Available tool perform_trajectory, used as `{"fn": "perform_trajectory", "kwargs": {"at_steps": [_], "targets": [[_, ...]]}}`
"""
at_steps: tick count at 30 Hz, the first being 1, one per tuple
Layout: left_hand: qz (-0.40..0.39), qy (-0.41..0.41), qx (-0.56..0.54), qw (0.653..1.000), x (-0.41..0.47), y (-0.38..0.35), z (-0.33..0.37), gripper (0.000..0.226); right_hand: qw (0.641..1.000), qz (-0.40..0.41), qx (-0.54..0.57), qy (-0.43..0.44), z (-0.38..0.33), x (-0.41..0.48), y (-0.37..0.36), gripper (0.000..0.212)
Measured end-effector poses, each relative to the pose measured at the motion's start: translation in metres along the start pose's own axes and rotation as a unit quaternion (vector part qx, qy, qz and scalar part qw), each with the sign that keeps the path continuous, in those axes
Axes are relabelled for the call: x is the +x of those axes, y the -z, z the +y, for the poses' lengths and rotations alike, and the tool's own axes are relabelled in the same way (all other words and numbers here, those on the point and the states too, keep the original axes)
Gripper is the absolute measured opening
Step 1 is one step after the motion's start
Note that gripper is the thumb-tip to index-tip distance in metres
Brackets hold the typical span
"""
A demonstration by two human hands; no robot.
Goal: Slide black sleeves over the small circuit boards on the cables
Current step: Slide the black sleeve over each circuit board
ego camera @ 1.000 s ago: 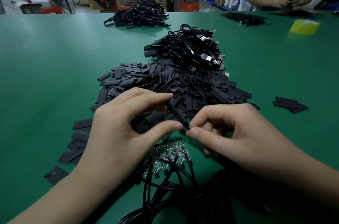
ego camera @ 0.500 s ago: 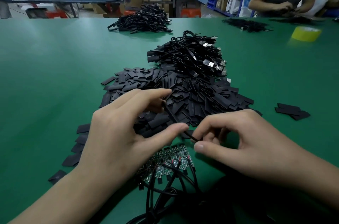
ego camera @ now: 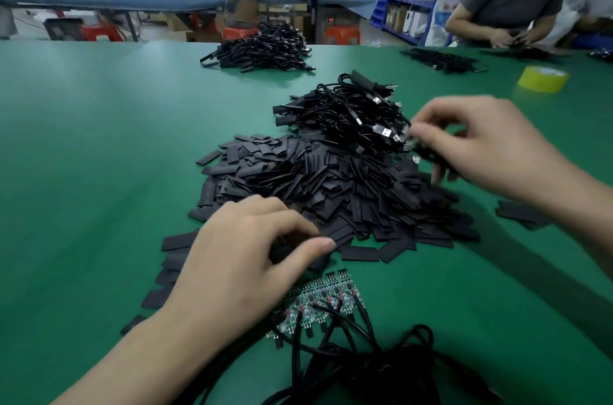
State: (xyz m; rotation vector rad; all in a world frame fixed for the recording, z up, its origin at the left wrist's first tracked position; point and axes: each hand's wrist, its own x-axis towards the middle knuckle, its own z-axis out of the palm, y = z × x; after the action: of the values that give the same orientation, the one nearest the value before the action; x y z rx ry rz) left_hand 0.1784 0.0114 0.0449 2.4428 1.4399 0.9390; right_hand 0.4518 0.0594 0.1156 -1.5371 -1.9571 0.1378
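Black sleeves lay heaped just beyond the left hand, whose curled fingers pinched one sleeve at the heap's near edge. Circuit boards lay just this side of them. Blurred, the right hand gripped a dark cable beside the USB cables on the green bench.

Your left hand and right hand are bare, forearms uncovered, the thumbnail trimmed short.
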Motion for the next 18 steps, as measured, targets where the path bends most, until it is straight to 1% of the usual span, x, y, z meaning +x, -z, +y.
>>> {"fn": "perform_trajectory", "kwargs": {"at_steps": [3,6,8,11,13,15,16,18], "targets": [[-0.075,-0.036,0.012,0.996,-0.001,0.003,0.001,0.049,0.992,0.034,-0.113,0.034,-0.001,0.062,-0.003,0.016],[-0.115,-0.052,0.019,0.992,-0.002,0.007,0.002,0.055,0.976,0.037,-0.208,0.049,0.000,0.129,-0.016,0.021],[-0.133,-0.053,0.026,0.989,-0.003,0.007,0.002,0.061,0.968,0.023,-0.245,0.046,-0.002,0.162,-0.025,0.024],[-0.145,-0.050,0.024,0.988,-0.005,0.007,0.001,0.063,0.962,0.003,-0.272,0.033,-0.007,0.185,-0.035,0.029],[-0.149,-0.039,0.006,0.988,-0.005,0.008,0.000,0.064,0.963,0.009,-0.264,0.056,-0.016,0.179,-0.042,0.029],[-0.158,-0.020,-0.027,0.987,-0.005,0.008,0.000,0.060,0.973,0.019,-0.206,0.100,-0.030,0.149,-0.047,0.023],[-0.161,-0.007,-0.057,0.985,-0.005,0.008,0.001,0.055,0.980,0.009,-0.163,0.112,-0.038,0.125,-0.048,0.020],[-0.160,0.033,-0.137,0.977,-0.005,0.007,0.003,0.040,0.989,-0.051,-0.084,0.113,-0.051,0.067,-0.046,0.019]]}}
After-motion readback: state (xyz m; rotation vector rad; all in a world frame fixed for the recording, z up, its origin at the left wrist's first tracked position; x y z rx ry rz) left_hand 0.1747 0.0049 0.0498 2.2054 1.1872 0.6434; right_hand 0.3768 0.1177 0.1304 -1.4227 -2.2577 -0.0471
